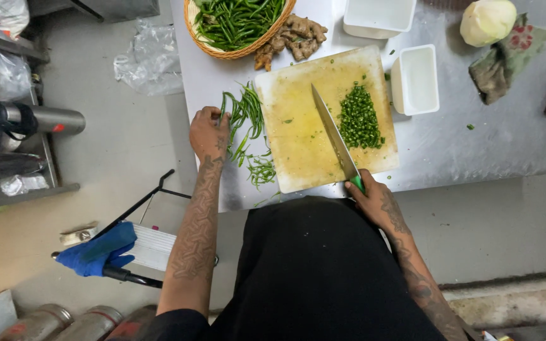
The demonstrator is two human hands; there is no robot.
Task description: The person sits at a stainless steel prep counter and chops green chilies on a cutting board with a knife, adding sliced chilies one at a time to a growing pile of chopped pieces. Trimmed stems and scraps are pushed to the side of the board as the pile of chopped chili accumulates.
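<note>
Two hands work mid-frame: the left hand pinches green chillies on the surface left of the cutting board; the right hand grips a knife lying beside chopped chillies.

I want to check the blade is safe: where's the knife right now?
The knife lies across the cutting board, just left of the chopped chilies, handle in the right hand.

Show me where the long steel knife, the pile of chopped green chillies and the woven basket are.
long steel knife [331,132]: head view, middle of the blade.
pile of chopped green chillies [358,119]: head view, centre of the heap.
woven basket [230,53]: head view, front rim.
</note>
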